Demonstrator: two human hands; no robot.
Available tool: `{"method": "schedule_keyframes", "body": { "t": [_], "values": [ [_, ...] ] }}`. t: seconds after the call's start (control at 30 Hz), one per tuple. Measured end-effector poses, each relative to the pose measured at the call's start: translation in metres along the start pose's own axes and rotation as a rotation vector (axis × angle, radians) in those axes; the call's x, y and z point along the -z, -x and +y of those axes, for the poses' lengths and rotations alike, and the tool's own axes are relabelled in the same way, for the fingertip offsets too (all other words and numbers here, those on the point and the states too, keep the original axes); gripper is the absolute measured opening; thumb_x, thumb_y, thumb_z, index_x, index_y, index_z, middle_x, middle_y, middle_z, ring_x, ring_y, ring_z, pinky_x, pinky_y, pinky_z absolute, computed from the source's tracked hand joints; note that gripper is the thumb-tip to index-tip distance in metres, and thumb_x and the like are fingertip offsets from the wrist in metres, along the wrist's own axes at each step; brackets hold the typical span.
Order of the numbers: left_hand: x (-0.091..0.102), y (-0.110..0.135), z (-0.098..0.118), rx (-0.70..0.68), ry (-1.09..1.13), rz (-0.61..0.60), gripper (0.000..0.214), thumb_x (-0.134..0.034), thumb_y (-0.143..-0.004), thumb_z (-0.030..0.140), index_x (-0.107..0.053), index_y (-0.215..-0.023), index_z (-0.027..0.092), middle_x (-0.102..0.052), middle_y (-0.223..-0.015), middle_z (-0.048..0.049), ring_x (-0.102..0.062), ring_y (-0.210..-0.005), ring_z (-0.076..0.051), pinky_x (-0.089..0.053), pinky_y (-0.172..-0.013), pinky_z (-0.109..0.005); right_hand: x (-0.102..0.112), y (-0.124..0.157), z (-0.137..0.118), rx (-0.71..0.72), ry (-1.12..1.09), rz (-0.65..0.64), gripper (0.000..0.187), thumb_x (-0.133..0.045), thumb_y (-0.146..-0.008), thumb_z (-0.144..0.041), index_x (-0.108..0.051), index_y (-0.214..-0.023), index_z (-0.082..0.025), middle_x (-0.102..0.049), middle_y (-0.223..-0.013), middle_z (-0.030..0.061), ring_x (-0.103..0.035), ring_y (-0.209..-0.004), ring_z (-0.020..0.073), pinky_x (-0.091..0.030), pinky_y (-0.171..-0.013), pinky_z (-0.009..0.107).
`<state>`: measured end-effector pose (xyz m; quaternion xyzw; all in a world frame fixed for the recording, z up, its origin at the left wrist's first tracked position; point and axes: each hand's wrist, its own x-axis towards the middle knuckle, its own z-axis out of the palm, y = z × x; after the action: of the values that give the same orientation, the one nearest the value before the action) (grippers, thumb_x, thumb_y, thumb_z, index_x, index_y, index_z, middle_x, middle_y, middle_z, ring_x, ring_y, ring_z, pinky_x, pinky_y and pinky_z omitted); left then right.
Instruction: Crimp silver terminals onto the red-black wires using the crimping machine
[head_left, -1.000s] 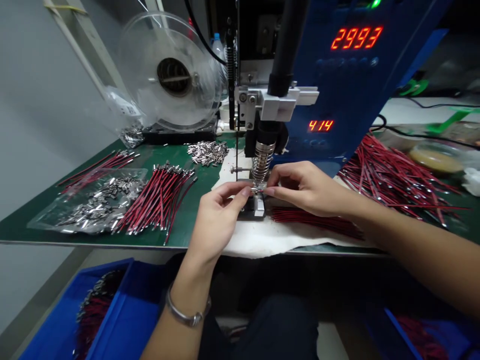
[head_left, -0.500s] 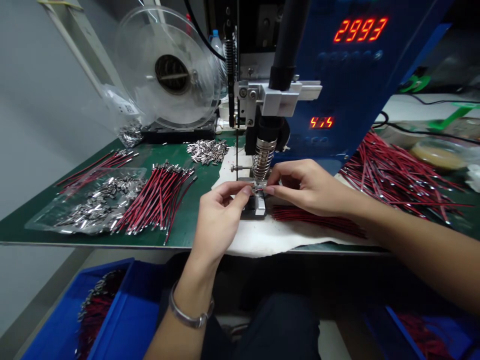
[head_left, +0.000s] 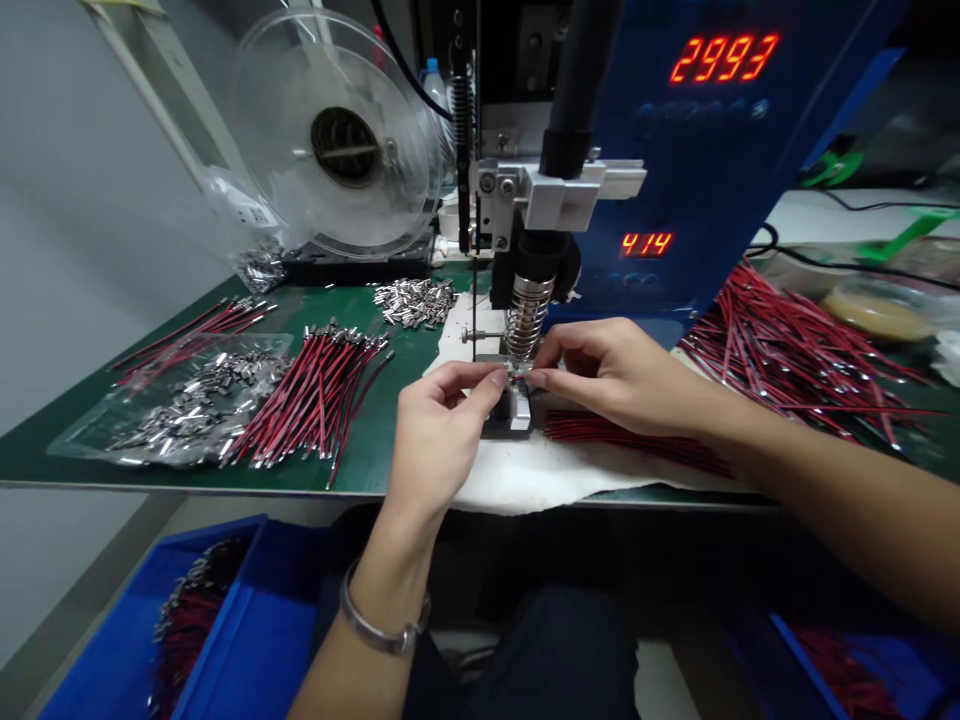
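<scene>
My left hand [head_left: 446, 425] and my right hand [head_left: 619, 375] meet from either side over a small metal fixture [head_left: 519, 408] under the head of a soldering machine. Thumb and forefinger of each are closed in a pinch, fingertips almost touching. A tiny shiny bit shows between them, too small to name, and what each pinch holds is hidden. Just above the fingertips stands the machine's spring-wrapped tip [head_left: 529, 310]. A bundle of red-and-black wires [head_left: 630, 440] lies on white cloth [head_left: 517, 480] below my right hand.
Wires with metal ends [head_left: 307, 395] lie to the left, beside a plastic bag of metal connectors [head_left: 202, 400]. Loose connectors [head_left: 415, 302] are heaped behind. A large wire pile [head_left: 795, 350] sits right of the blue machine housing [head_left: 660, 160]. Blue bins [head_left: 247, 620] stand below the table edge.
Both hands stay at the fixture in nearly the same pinch; my left hand shifts very slightly. The lower red display now reads 414. The machine head looks unmoved.
</scene>
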<state>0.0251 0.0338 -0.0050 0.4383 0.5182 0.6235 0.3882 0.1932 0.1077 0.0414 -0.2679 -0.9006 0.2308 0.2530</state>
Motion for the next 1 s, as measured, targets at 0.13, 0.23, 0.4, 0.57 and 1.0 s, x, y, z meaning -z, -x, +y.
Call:
{"method": "schedule_keyframes", "body": {
  "t": [0.13,0.23,0.4,0.57,1.0],
  "values": [
    [0.0002,0.0006,-0.0005,-0.013,-0.027,0.011,0.018,-0.072,-0.074,0.034,-0.075,-0.084,0.018,-0.070,-0.077,-0.0033,-0.051,-0.061,-0.009,-0.039,-0.059,-0.022,-0.0010,-0.0003,-0.0005,-0.027,0.004,0.002,0.016,-0.059,-0.084,-0.026,-0.064,-0.077,-0.013,-0.050,-0.053,-0.0049,-0.039,-0.047,0.0059,-0.030,-0.048,0.021],
    [0.0001,0.0009,0.0001,-0.009,-0.017,0.017,0.020,-0.073,-0.073,0.034,-0.076,-0.085,0.018,-0.071,-0.080,-0.0050,-0.056,-0.065,-0.011,-0.042,-0.062,-0.023,-0.0012,-0.0004,-0.0006,-0.034,0.008,0.004,0.017,-0.059,-0.084,-0.027,-0.064,-0.077,-0.013,-0.049,-0.052,-0.0054,-0.039,-0.046,0.0057,-0.031,-0.048,0.021],
    [0.0001,0.0008,0.0009,0.006,-0.021,0.024,0.024,-0.073,-0.072,0.036,-0.077,-0.088,0.018,-0.072,-0.079,-0.0060,-0.058,-0.064,-0.013,-0.044,-0.062,-0.025,-0.0009,0.0001,-0.0014,-0.031,0.011,0.013,0.016,-0.059,-0.084,-0.026,-0.065,-0.077,-0.012,-0.049,-0.052,-0.0053,-0.039,-0.046,0.0055,-0.031,-0.049,0.021],
    [-0.0006,0.0007,0.0008,0.015,-0.006,0.027,0.024,-0.074,-0.072,0.035,-0.077,-0.088,0.018,-0.073,-0.083,-0.0073,-0.062,-0.070,-0.015,-0.047,-0.067,-0.027,-0.0009,0.0007,-0.0014,-0.024,0.011,0.014,0.016,-0.059,-0.084,-0.025,-0.064,-0.076,-0.012,-0.050,-0.053,-0.0051,-0.040,-0.047,0.0055,-0.031,-0.049,0.021],
    [-0.0020,0.0028,0.0058,0.035,0.004,0.051,0.021,-0.075,-0.071,0.034,-0.078,-0.086,0.019,-0.074,-0.083,-0.0058,-0.058,-0.066,-0.011,-0.043,-0.063,-0.022,-0.0012,0.0010,-0.0003,0.001,0.038,0.031,0.016,-0.059,-0.084,-0.025,-0.065,-0.076,-0.013,-0.049,-0.053,-0.0052,-0.038,-0.046,0.0056,-0.032,-0.050,0.021]
  ]
}}
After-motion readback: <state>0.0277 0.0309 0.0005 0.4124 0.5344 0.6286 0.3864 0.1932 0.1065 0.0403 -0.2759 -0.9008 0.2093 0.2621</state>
